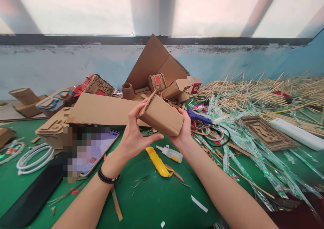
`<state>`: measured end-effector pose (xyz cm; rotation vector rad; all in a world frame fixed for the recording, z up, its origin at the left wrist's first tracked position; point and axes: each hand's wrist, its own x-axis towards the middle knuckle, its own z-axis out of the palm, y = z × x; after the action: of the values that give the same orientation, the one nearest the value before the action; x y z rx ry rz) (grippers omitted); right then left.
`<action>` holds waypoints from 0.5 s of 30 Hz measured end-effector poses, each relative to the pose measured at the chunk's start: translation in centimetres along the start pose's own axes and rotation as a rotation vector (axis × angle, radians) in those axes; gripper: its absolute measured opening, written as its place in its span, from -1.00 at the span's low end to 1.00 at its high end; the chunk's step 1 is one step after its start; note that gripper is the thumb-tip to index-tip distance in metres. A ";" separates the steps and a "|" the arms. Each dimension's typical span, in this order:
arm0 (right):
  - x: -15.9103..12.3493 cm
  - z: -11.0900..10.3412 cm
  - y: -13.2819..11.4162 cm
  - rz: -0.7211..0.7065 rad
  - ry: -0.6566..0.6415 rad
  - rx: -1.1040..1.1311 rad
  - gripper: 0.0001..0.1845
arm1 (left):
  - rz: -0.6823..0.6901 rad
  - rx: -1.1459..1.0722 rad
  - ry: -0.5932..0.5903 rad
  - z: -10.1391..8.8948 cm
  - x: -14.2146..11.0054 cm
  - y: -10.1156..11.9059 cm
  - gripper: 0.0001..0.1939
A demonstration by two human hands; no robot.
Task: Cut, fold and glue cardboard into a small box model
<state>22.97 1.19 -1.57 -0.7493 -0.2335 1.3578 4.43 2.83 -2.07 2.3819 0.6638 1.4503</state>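
Note:
Between my hands, above the green table, a small brown cardboard box is tilted, with a raw corrugated edge at its upper left. My left hand grips that left end, fingers behind it and thumb stretched out below. Around the right end curls my right hand, its fingers partly hidden by the box. Below the box lie a yellow utility knife and a small clear glue bottle with a narrow nozzle.
Behind stand a large cardboard sheet and a flat cardboard strip. At left are a phone and a coiled white tube. A blue glue gun, plastic wrappers and thin wooden sticks crowd the right.

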 end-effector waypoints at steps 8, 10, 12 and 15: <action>-0.2 0.1 0.6 0.047 -0.086 -0.029 -0.54 | -0.008 0.198 0.044 -1.2 0.6 0.4 0.09; 0.1 -0.3 0.7 0.059 -0.111 -0.047 -0.51 | -0.002 0.191 0.041 -1.3 0.6 0.4 0.18; 0.2 -0.4 0.8 0.097 -0.113 -0.042 -0.50 | 0.027 0.181 0.054 -1.2 0.5 0.2 0.35; -0.1 -0.3 1.0 0.151 -0.075 -0.020 -0.52 | 0.125 0.236 0.034 -0.9 0.3 -0.1 0.50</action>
<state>22.36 1.04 -2.37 -0.7453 -0.2541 1.5301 3.67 3.08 -1.47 2.6250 0.7441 1.5422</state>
